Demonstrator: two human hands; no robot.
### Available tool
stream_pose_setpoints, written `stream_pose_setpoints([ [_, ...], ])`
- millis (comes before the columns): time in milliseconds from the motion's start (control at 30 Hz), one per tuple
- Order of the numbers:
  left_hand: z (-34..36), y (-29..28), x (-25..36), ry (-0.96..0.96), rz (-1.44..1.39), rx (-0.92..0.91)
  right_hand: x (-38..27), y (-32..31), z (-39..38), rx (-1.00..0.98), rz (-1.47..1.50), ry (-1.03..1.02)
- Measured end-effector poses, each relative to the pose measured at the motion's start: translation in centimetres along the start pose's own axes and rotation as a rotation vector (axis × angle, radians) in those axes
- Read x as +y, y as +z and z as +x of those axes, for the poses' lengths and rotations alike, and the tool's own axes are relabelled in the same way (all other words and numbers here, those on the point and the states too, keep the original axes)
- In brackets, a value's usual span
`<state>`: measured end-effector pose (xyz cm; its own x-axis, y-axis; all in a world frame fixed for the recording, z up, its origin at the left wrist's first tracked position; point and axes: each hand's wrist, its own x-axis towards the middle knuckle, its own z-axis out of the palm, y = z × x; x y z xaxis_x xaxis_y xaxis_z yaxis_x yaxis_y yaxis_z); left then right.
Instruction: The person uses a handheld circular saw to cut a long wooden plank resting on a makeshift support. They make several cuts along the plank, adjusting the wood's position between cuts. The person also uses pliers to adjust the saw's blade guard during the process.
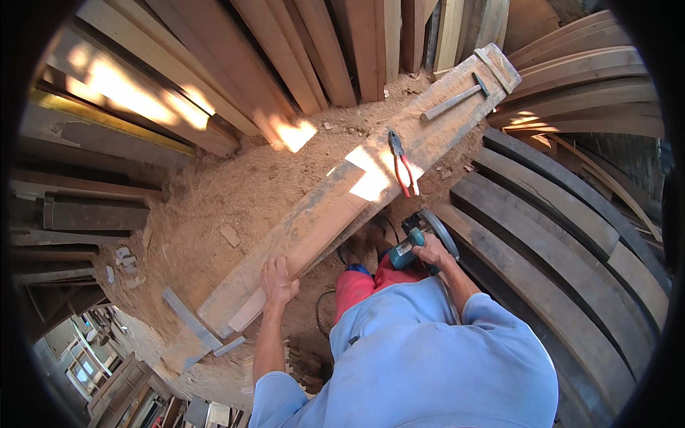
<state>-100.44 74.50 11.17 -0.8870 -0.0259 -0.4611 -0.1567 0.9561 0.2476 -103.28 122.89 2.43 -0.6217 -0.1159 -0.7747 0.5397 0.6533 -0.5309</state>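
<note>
My left hand [279,284] grips the near end of a narrow reddish wooden board [314,239], its fingers laid over the board's edge. This board rests along a long, wide plank [285,232] that runs from lower left to upper right. My right hand [433,253] is wrapped round the handle of a teal circular saw [405,250] with a round grey guard, held beside my right thigh, apart from the board. Pliers [401,164] with red handles lie on the plank beyond the board. Farther up, a hammer [453,101] lies across it.
Timber planks [321,50] lean in a row at the back. Thick curved beams [549,228] are stacked close on my right. Sawdust [235,192] covers the ground. A grey strip [191,319] lies across the plank's near end. A cord [319,314] loops by my legs.
</note>
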Motion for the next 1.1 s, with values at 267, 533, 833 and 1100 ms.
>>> stream_pose_setpoints([
  [267, 0.4, 0.5, 0.1, -0.025, 0.035, 0.029, 0.3, 0.9, 0.2, 0.004, 0.011, -0.009],
  [533, 0.7, 0.5, 0.6, -0.075, 0.015, 0.028, -0.4, 0.5, -1.1, -0.003, 0.027, -0.05],
  [833, 3.7, -3.1, -0.4, -0.04, -0.082, -0.302, 0.4, 1.1, -2.0, 0.007, -0.015, -0.008],
  [1100, 6.7, -3.7, -1.3, 0.007, -0.336, -0.443, 1.2, 2.2, -2.9, 0.062, 0.02, 0.024],
])
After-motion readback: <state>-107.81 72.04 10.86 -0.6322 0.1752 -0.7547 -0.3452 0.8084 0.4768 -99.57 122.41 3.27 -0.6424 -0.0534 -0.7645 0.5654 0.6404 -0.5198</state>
